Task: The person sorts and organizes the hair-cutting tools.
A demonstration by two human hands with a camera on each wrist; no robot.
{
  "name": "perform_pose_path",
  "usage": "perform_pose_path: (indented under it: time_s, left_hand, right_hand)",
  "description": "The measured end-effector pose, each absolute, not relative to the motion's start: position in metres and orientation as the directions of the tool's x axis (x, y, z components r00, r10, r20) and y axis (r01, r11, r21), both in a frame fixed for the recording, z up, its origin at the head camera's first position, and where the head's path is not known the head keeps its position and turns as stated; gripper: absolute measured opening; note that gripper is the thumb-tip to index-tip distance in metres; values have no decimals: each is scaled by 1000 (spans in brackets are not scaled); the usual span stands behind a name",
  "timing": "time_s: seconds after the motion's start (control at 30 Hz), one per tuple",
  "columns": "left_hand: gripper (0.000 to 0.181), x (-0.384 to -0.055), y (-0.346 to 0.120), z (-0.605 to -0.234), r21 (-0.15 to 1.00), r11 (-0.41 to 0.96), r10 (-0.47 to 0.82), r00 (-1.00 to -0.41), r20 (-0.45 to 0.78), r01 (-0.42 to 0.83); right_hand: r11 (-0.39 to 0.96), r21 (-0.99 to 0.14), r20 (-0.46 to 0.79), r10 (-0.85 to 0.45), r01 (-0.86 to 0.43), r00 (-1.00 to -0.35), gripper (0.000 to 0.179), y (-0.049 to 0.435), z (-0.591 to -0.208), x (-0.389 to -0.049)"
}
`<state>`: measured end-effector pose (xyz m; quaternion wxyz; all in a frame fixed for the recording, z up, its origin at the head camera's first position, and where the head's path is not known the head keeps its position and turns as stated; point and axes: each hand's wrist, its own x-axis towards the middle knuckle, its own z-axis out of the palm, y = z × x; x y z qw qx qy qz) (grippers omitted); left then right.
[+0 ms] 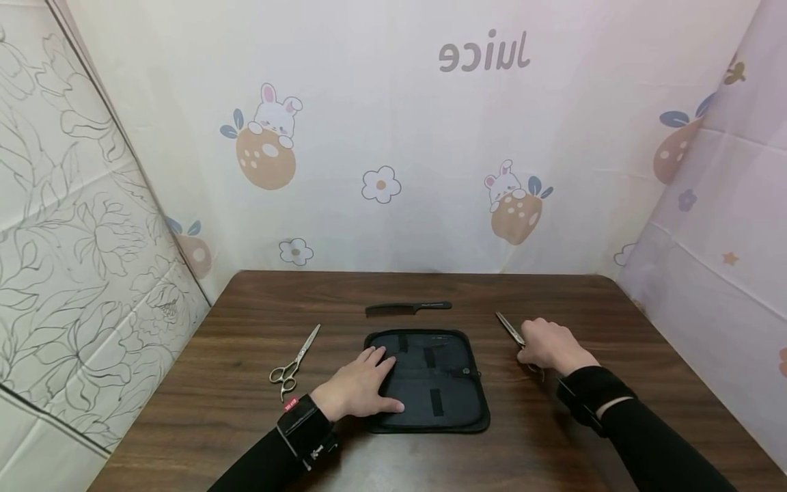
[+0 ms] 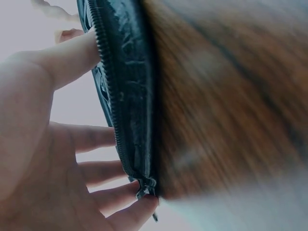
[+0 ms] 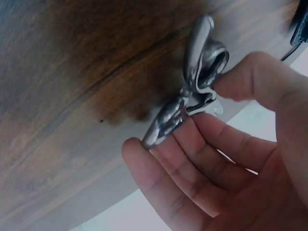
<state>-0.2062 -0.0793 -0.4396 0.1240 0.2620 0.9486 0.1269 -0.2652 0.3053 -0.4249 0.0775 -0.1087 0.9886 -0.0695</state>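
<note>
A black zippered case [image 1: 458,403] lies on the table with its dark lining and several elastic loops facing up. My left hand [image 1: 356,388] rests on the case's left edge, its fingers spread and mostly straight. In the left wrist view those fingers touch the zipper edge [image 2: 109,91]. To the right of the case, my right hand [image 1: 553,343] holds a pair of silver scissors [image 1: 509,328], blades pointing away from me. The right wrist view shows the thumb and fingers pinching the scissors' handles [image 3: 166,120] close above the wood.
Another pair of silver scissors [image 1: 301,355] lies to the left of the case. Behind the case is a black comb [image 1: 408,309] with a handle. The brown wooden table [image 1: 246,383] ends at a patterned curtain [image 1: 381,225] at the back.
</note>
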Motion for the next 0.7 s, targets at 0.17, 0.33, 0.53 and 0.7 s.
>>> perform_pose_path:
  time_s: [0.17, 0.33, 0.53, 0.7]
  left_hand:
    - [84, -206, -79, -439, 295, 830, 529, -836, -145, 474]
    - [81, -206, -80, -438, 289, 825, 537, -833, -131, 486]
    - [79, -205, -81, -438, 289, 824, 540, -830, -140, 488]
    - [79, -206, -81, -438, 301, 823, 539, -830, -146, 482]
  right_hand:
    - [961, -154, -146, -250, -228, -957, 17, 302, -423, -264]
    - [959, -156, -147, -259, -236, -955, 17, 298, -419, -262]
    - [954, -176, -162, -270, -241, -949, 18, 294, -417, -258]
    - [944, -220, -174, -285, -245, -943, 25, 291, -417, -257]
